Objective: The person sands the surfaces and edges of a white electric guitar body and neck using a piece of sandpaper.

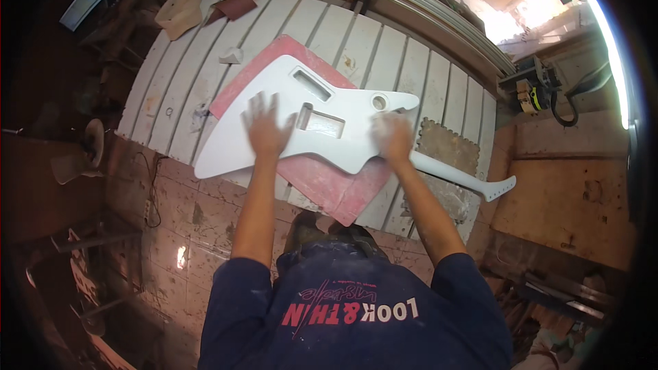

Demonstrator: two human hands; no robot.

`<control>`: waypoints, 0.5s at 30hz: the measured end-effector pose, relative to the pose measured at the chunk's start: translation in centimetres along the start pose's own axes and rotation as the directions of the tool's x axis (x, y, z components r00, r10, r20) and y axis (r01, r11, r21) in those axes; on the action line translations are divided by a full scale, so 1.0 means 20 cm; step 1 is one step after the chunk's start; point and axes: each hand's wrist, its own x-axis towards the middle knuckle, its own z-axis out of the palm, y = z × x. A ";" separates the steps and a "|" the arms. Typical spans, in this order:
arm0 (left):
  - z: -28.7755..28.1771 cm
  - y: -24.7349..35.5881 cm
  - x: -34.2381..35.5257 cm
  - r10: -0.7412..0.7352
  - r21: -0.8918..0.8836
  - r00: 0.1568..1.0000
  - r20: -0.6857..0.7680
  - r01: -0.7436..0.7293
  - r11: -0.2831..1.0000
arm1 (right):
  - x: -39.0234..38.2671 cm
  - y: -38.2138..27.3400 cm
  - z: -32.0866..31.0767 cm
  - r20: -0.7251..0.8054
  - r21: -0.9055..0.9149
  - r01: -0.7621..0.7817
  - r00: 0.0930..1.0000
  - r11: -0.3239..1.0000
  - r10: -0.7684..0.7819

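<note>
A white electric guitar with an angular body lies across a pink sheet or pad, its neck pointing right. Recesses are cut into the body, including two rectangular ones and a round one. My left hand rests on the left part of the body, fingers spread and slightly blurred. At the right side, where body meets neck, my right hand presses down with its fingers curled. Motion smears it. A pale patch shows at its fingertips, and I cannot make out what it holds.
The white slatted table carries a worn interlocking mat under the neck. Toward its far left corner lie a tan shaped piece, a brown sheet and a small white scrap. A metal rail runs behind the table.
</note>
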 end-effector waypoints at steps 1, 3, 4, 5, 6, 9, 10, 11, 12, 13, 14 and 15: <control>-0.04 -0.15 -0.07 -0.119 0.058 0.993 -0.020 0.120 0.991 | 0.05 -0.07 -0.08 -0.021 -0.034 -0.255 0.967 0.966 0.255; -0.10 -0.44 -0.20 -0.248 0.148 0.957 -0.148 0.269 0.952 | -0.04 -0.28 0.03 -0.032 0.016 -0.255 0.966 0.967 0.256; -0.13 -0.54 -0.24 -0.337 0.166 0.927 -0.166 0.363 0.917 | -0.11 -0.42 0.12 -0.043 0.052 -0.251 0.966 0.967 0.253; -0.17 -0.58 -0.24 -0.425 0.209 0.896 -0.132 0.444 0.871 | -0.18 -0.54 0.27 -0.085 -0.037 -0.071 0.994 0.997 0.067; -0.21 -0.64 -0.24 -0.501 0.215 0.863 -0.067 0.503 0.837 | -0.19 -0.81 0.30 0.015 0.038 -0.037 0.999 0.999 0.036; -0.26 -0.77 -0.26 -0.547 0.195 0.837 0.012 0.535 0.822 | -0.16 -1.15 0.27 0.171 0.134 0.114 0.976 0.984 -0.136; -0.27 -0.78 -0.24 -0.502 0.153 0.864 0.027 0.493 0.857 | -0.10 -1.04 0.33 0.084 0.157 0.176 0.978 0.972 -0.190; -0.29 -0.79 -0.22 -0.504 0.149 0.863 0.032 0.494 0.856 | -0.05 -0.92 0.37 0.008 0.172 0.240 0.969 0.955 -0.245; -0.32 -0.82 -0.20 -0.515 0.116 0.841 0.168 0.502 0.857 | 0.01 -0.84 0.34 0.013 0.064 0.214 0.977 0.975 -0.215; -0.34 -0.86 -0.19 -0.520 0.084 0.803 0.293 0.520 0.850 | 0.10 -0.88 0.27 0.053 -0.047 0.023 0.998 0.999 -0.020; -0.33 -0.88 -0.18 -0.529 0.083 0.798 0.290 0.530 0.844 | 0.11 -0.92 0.26 0.011 -0.089 0.023 1.000 0.996 -0.022; -0.33 -0.90 -0.17 -0.504 0.053 0.812 0.295 0.513 0.857 | 0.10 -0.97 0.25 -0.031 -0.130 0.021 0.999 0.991 -0.025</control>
